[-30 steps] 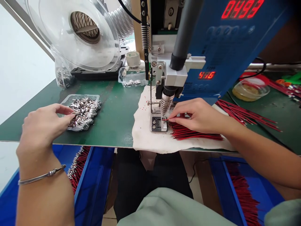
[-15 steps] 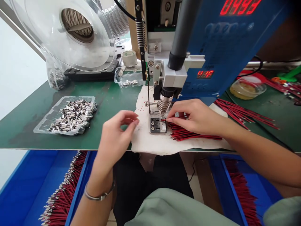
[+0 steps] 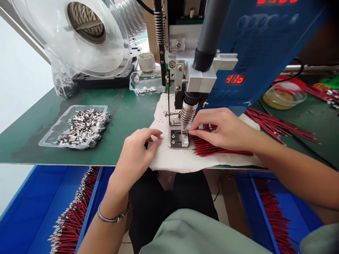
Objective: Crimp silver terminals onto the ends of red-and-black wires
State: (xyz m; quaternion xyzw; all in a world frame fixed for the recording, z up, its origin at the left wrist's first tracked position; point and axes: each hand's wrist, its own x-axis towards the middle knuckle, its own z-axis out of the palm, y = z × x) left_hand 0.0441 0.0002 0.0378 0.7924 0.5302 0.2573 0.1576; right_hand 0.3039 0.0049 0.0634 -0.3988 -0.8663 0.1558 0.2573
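Observation:
My right hand (image 3: 218, 128) pinches a thin red wire (image 3: 186, 132), its end over the small dark fixture (image 3: 176, 138) right under the soldering tip. A coiled metal spring (image 3: 189, 112) wraps the tip of the machine's slanted head. To the left of the fixture, my left hand (image 3: 141, 146) has thumb and forefinger closed around a small silvery metal connector (image 3: 160, 137), mostly hidden by the fingertips. Beside the fixture, partly beneath my right hand, lies a bundle of red-and-black wires (image 3: 212, 150) on a white cloth (image 3: 169, 160).
A clear tray (image 3: 47, 139) of loose metal connectors sits at left on the green table (image 3: 124, 116). Behind it stands a large clear spool (image 3: 53, 31). More red wires (image 3: 278, 125) lie at right. Blue bins (image 3: 31, 208) below the table edge hold wires. A blue machine (image 3: 254, 46) rises behind.
My left hand has moved slightly right, toward the fixture, and a metal connector now shows at its fingertips. My right hand keeps the wire at the soldering tip. The view has shifted a little.

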